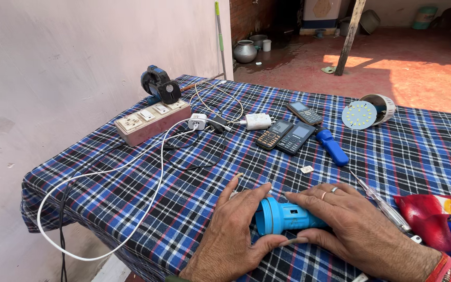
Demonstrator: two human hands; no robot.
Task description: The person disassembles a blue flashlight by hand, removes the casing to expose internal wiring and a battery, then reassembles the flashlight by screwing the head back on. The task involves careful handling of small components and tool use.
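A light blue plastic torch body (283, 216) lies on the checked tablecloth (413, 146) near the front edge. My left hand (233, 232) wraps around its open left end. From the right, my right hand (348, 222) covers it with fingers and thumb around the barrel; this hand wears two rings. A thin screwdriver (382, 203) lies just behind my right hand. A small white chip (307, 169) rests on the cloth beyond the torch.
Three keypad phones (288, 133), a dark blue handle piece (332, 147), a white LED disc with its bulb housing (366, 112), white chargers and cables (257, 121), a beige power strip (150, 121) and a black-blue tool (160, 84) lie further back. Pink wall at left; red cloth (439, 216) at right.
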